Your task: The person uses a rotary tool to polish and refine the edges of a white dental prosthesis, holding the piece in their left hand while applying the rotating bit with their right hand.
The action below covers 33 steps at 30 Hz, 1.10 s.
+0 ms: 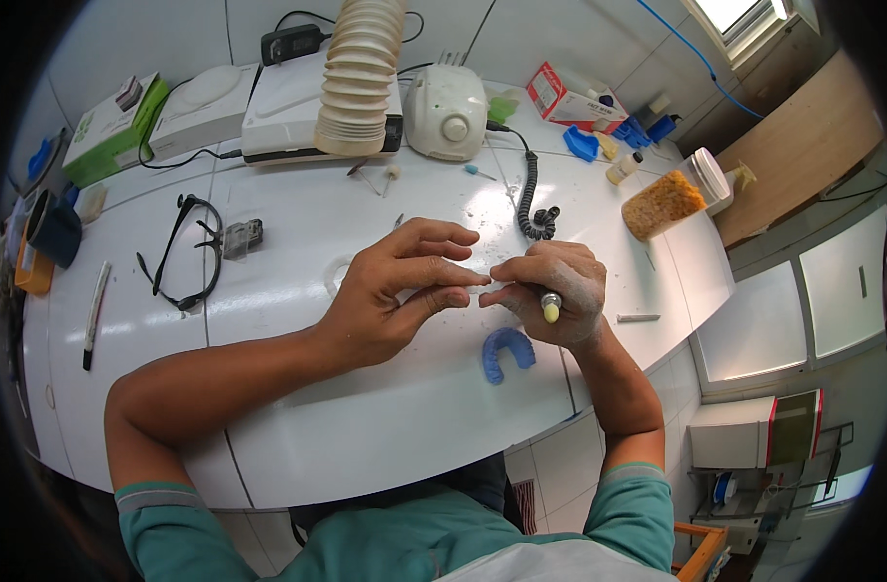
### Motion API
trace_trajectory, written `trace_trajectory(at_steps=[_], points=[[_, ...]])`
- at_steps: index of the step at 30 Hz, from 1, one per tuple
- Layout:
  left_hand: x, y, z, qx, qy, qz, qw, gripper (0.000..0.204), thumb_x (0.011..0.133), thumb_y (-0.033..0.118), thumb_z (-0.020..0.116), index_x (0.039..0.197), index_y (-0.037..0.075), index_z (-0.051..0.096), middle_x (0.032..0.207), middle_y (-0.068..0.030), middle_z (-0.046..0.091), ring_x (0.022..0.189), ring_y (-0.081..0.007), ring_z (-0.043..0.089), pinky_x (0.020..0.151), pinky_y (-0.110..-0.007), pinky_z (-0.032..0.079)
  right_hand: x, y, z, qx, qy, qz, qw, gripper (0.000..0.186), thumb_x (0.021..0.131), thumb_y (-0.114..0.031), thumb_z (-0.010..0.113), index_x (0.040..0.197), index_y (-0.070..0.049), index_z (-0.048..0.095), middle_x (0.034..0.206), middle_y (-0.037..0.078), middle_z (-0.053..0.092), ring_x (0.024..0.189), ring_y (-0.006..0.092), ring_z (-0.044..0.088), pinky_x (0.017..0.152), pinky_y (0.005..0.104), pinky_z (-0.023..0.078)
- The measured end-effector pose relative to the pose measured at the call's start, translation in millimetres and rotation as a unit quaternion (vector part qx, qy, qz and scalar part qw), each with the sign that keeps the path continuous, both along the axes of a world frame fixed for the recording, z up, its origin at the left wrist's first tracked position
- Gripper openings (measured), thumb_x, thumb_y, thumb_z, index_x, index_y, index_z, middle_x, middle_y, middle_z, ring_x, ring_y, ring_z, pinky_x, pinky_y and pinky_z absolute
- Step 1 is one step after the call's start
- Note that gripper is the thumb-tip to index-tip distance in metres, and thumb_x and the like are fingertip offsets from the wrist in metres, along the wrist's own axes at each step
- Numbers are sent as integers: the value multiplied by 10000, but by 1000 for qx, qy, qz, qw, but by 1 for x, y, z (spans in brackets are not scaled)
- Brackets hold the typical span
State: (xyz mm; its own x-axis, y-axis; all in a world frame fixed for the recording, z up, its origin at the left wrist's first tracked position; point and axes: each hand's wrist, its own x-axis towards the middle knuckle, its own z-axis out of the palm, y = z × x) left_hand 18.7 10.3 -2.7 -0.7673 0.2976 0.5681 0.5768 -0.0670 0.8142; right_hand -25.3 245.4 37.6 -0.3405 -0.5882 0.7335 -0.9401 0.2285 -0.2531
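Note:
Over the table my left hand (390,289) is closed in a loose pinch, its other fingers lightly bent. What lies between thumb and index finger is too small to make out. Close to its fingertips is my right hand (558,291), dusted with white powder and curled round a tool (551,306) with a metal collar and a rounded pale yellow end. The rest of that tool is hidden in the palm. Just below the right hand lies a blue U-shaped dental mould (499,357). A whitish curved piece (335,276) shows partly behind my left hand.
A ribbed hose (361,78) hangs over the back, beside a white control unit (447,112) with a coiled black cord (531,189). Black glasses (213,257) and a marker (96,315) lie left. At right a jar of orange granules (661,206) lies tilted near the edge.

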Motion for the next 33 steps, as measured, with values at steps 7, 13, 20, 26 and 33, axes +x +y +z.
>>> trace_trajectory(at_steps=[7, 13, 20, 26, 33], points=[[-1, -3, -5, 0, -8, -26, 1000, 165, 917, 20, 796, 1079, 40, 774, 1122, -127, 760, 1167, -255, 718, 924, -357, 614, 8, -1, 10, 11, -118, 2, 993, 268, 760, -154, 938, 950, -78, 764, 647, 16, 641, 541, 112, 615, 490, 278, 450], [1, -2, -4, 39, -49, -23, 998, 146, 933, 7, 780, 1071, 7, 730, 1117, -136, 716, 1138, -224, 720, 938, -327, 628, 12, -4, 14, 35, -98, -69, 992, 487, 722, -341, 985, 1004, -59, 706, 707, 20, 654, 572, 133, 638, 539, 282, 519], [4, -3, -2, 66, -98, -55, 991, 164, 953, -3, 758, 1098, -16, 684, 1118, -115, 692, 1032, -179, 742, 952, -303, 634, 4, 0, -1, 103, -60, -184, 976, 677, 705, -655, 898, 881, -79, 588, 654, 9, 575, 544, 112, 591, 491, 258, 495], [6, -5, -1, 19, -60, -60, 996, 188, 927, -99, 734, 1089, -23, 674, 1169, -144, 667, 1060, -198, 735, 940, -311, 660, 5, -2, -2, 99, -116, -191, 970, 712, 764, -732, 817, 855, -69, 574, 621, 5, 526, 511, 106, 538, 466, 267, 442], [6, -2, -3, 15, -13, -14, 1000, 119, 899, -34, 776, 990, 10, 713, 1051, -102, 710, 940, -211, 709, 810, -331, 592, 7, -5, -3, 118, -144, -154, 970, 774, 776, -827, 732, 846, -74, 570, 620, 17, 528, 514, 128, 544, 475, 287, 438]])
